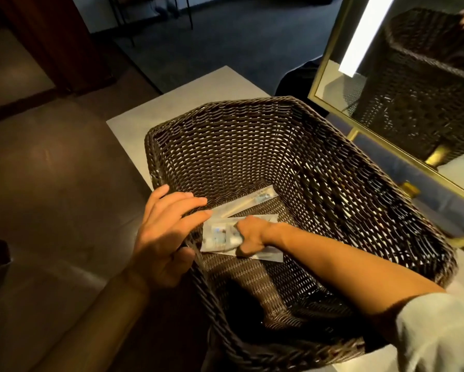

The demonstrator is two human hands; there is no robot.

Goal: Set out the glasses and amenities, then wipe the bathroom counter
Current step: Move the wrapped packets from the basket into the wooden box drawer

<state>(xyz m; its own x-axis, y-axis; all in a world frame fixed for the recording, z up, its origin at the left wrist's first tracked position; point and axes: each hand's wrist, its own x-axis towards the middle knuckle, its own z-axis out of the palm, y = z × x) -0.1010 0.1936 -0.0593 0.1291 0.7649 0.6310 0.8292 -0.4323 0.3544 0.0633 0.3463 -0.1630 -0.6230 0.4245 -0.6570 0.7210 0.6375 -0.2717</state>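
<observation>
A large dark brown wicker basket (332,167) stands on the pale counter (198,87). At its bottom lie clear plastic amenity packets (217,237) and a wrapped toothbrush (255,201). My right hand (252,234) reaches down inside the basket and is closed on the amenity packets. My left hand (166,234) grips the basket's left rim, thumb inside and fingers spread over the edge. No glasses are in sight.
A gold-framed mirror (424,84) with a lit strip stands on the right of the counter, close behind the basket, and reflects it. Dark floor (50,183) lies to the left of the counter. A dark object (298,84) sits behind the basket near the mirror.
</observation>
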